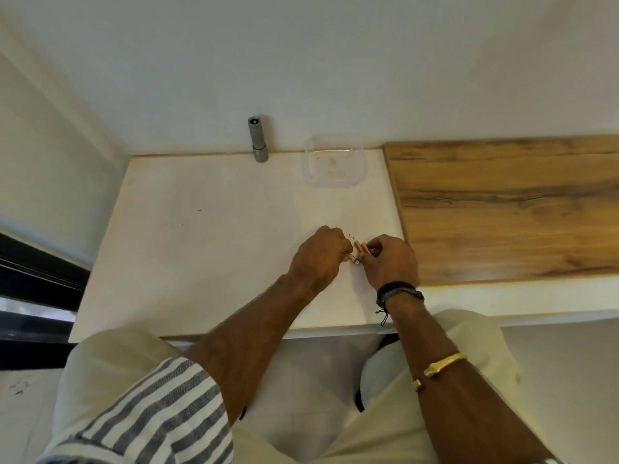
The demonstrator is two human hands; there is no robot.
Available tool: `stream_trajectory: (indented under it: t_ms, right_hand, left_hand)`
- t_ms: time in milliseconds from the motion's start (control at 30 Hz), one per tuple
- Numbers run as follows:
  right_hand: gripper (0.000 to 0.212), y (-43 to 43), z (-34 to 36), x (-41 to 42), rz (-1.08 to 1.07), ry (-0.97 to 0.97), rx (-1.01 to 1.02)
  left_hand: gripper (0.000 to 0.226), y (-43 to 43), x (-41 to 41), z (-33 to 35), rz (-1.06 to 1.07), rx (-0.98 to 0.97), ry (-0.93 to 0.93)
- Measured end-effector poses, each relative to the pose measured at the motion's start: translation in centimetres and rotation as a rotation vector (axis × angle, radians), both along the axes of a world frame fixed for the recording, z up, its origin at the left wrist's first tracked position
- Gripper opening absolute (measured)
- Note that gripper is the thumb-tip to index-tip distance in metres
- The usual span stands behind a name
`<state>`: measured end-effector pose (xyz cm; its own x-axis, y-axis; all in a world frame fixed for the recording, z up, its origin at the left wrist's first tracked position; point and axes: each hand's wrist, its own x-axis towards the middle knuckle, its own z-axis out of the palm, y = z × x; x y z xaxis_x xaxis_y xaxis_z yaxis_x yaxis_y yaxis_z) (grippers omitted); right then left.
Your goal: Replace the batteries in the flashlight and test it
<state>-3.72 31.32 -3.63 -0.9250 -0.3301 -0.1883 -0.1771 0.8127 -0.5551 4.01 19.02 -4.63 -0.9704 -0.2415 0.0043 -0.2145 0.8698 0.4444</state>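
Your left hand (320,254) and right hand (390,259) both pinch a small cluster of coppery cylindrical batteries (358,252) over the smooth white table (201,236); their count looks blurred. The grey metal flashlight (258,139) stands upright at the wall, near a clear plastic container (335,162).

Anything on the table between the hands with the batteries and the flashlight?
Nothing visible. The flashlight stands upright at the table's far edge; bare tabletop lies between it and both hands holding the batteries. The clear container sits off to the right.
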Motion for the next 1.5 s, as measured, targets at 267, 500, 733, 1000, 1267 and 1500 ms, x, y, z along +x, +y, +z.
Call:
stream_trajectory:
  t_ms: [267, 500, 733, 1000, 1267, 1500]
  right_hand:
    - [0.014, -0.6, 0.0, -0.1, 0.163, 0.071, 0.184]
    - [0.011, -2.8, 1.4, -2.5, 0.209, 0.146, 0.078]
    - [0.013, -9.4, 5.6, -8.3, 0.318, 0.288, 0.022]
    - [0.014, -15.6, 4.7, -12.8, 0.439, 0.33, 0.255]
    - [0.02, -16.9, 2.6, -13.9, 0.47, 0.333, 0.38]
    - [0.025, -15.2, 4.4, -13.0, 0.338, 0.286, 0.188]
  left_hand:
    - [0.02, 0.0, 1.0, -0.3, -0.037, -0.037, 0.023]
    - [0.015, -2.8, -0.3, 1.1, 0.059, -0.052, 0.157]
    - [0.017, -8.3, -5.1, 5.5, 0.166, -0.111, 0.265]
    - [0.015, -13.0, -11.0, 3.9, 0.279, -0.117, 0.129]
    - [0.017, -13.9, -11.6, 2.2, 0.268, -0.057, 0.075]
    - [0.019, -13.1, -8.9, 2.9, 0.333, 0.055, 0.232]
